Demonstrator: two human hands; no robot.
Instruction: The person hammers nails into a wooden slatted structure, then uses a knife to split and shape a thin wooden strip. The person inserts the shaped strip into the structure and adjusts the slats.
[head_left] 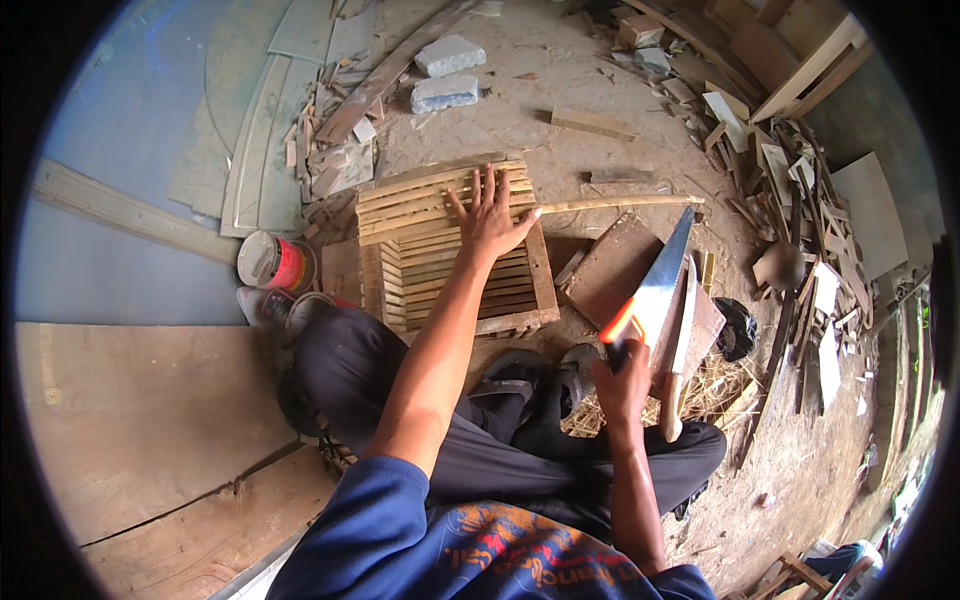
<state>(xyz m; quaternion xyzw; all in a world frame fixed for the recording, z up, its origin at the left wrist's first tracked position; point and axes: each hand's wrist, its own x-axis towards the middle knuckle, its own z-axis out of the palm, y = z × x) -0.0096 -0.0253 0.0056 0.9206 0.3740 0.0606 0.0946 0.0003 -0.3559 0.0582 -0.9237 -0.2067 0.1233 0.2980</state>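
A slatted wooden crate (pixel 544 272) stands on the ground before my crossed legs, part of its top covered by thin slats. My left hand (pixel 488 218) lies flat with fingers spread on those slats. A long thin strip (pixel 620 202) sticks out to the right from beside my left thumb. My right hand (pixel 624 382) grips a handsaw (pixel 660 282) by its black and orange handle, the blade slanting up and away. The blade's tip appears close to the strip's far end; whether they touch I cannot tell. A long-bladed knife (pixel 686 325) with a wooden handle lies beside my right hand.
A brown board (pixel 625 262) lies under the saw, with straw-like shavings (pixel 715 392) nearer me. Wood scraps (pixel 790 190) pile up on the right. Two grey blocks (pixel 446 92) sit farther off. A bucket (pixel 262 262) stands left of the crate, near plywood (pixel 140 400).
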